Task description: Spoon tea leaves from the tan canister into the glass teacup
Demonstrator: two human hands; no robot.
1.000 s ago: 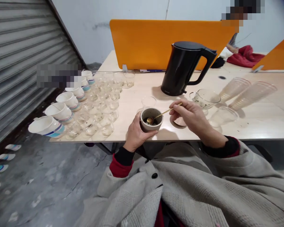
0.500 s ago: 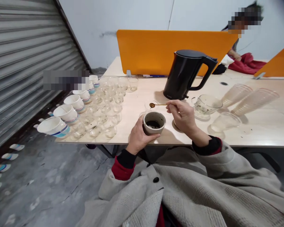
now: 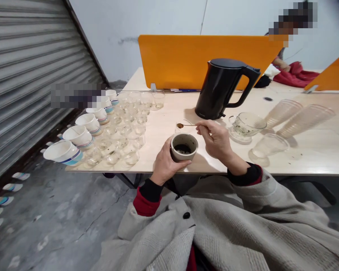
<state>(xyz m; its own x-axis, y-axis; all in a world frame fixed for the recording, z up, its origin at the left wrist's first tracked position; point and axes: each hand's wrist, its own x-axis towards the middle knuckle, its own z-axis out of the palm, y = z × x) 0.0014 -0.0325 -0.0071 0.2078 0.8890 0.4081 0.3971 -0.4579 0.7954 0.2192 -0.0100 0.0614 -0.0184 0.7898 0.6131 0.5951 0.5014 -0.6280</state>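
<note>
My left hand (image 3: pixel 166 162) is wrapped round a small pale cup (image 3: pixel 194 150) with dark contents, held near the table's front edge. In my right hand (image 3: pixel 214 137) a thin spoon (image 3: pixel 188 125) is pinched by its handle. The spoon's bowl, with something brown in it, is over a small clear plastic cup (image 3: pixel 178 130) that stands behind the pale cup. Whether the spoon touches that clear cup I cannot tell. Right of my right hand stands a clear glass cup (image 3: pixel 250 124) with bits of leaf inside. A clear plastic cup (image 3: pixel 271 145) lies on its side nearby.
A black electric kettle (image 3: pixel 219 90) stands behind my right hand. Several clear cups (image 3: pixel 121 143) and a row of white paper cups (image 3: pixel 86 121) fill the left side. Stacked plastic cups (image 3: pixel 305 120) lie at right. Behind the orange divider (image 3: pixel 186 60) is another person (image 3: pixel 282 64).
My right hand has shifted slightly left and a little lower, with the spoon's bowl moving over the clear plastic cup. The pale cup in my left hand stays in place.
</note>
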